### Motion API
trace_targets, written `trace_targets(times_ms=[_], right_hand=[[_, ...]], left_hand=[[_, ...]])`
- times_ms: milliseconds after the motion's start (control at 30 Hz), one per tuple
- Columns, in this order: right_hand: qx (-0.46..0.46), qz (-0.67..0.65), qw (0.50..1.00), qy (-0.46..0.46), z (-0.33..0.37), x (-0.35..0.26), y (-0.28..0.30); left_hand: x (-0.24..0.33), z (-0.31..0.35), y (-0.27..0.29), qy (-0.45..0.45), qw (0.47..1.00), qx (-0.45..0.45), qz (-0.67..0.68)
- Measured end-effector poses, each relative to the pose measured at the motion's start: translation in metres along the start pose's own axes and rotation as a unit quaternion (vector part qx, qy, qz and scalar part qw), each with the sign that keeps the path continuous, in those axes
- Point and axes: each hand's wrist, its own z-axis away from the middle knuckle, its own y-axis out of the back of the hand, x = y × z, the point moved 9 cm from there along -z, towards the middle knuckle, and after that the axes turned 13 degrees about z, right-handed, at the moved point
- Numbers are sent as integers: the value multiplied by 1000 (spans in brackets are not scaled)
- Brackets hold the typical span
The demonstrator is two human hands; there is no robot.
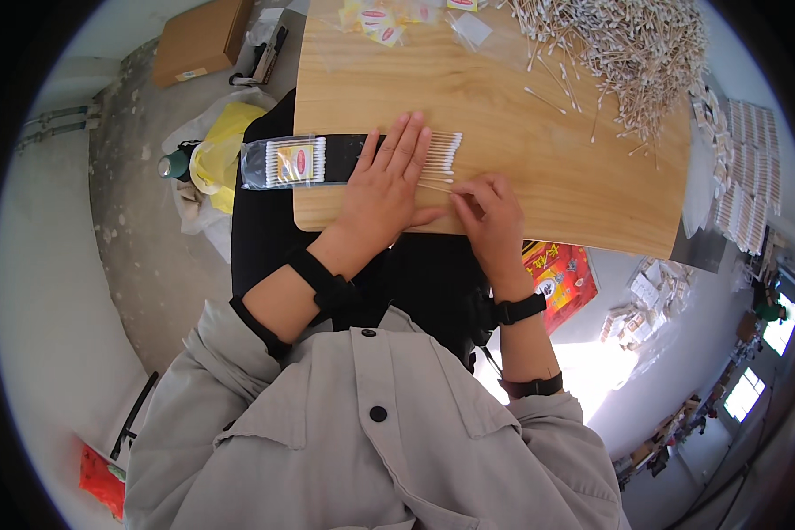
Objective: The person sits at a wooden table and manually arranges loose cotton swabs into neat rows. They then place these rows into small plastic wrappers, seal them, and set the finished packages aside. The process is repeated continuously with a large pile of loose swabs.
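Observation:
My left hand (384, 187) lies flat, fingers stretched out, over a row of cotton swabs (440, 159) and the end of a black strip (344, 152). White swab tips stick out to the right of its fingers. Left of it, a clear plastic sleeve (254, 165) holds a row of swabs with a yellow and white label card (295, 162) among them; it overhangs the table's left edge. Just right of my left hand, my right hand (493, 212) pinches the end of a single cotton swab (435, 187) lying below the row.
A large heap of loose cotton swabs (636, 57) covers the wooden table's (503, 97) far right corner. Label cards (380, 18) and clear bags lie along its far edge. Packed swabs (751, 168) are stacked to the right. A cardboard box (201, 40) rests on the floor, far left.

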Motion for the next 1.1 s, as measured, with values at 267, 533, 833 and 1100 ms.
trace_targets(times_ms=[267, 533, 833, 1100], right_hand=[[-14, -5, 998, -55, -7, 57, 28], [198, -92, 971, -101, -35, 40, 11], [137, -443, 881, -94, -48, 19, -41], [140, -383, 906, -112, -40, 3, -48]], left_hand=[[-3, 3, -1, 13, 1000, -8, -23], [0, 7, -1, 29, 1000, 8, -7], [-6, 5, 8, 33, 998, 61, -12], [-26, 15, 8, 121, 991, 29, -38]])
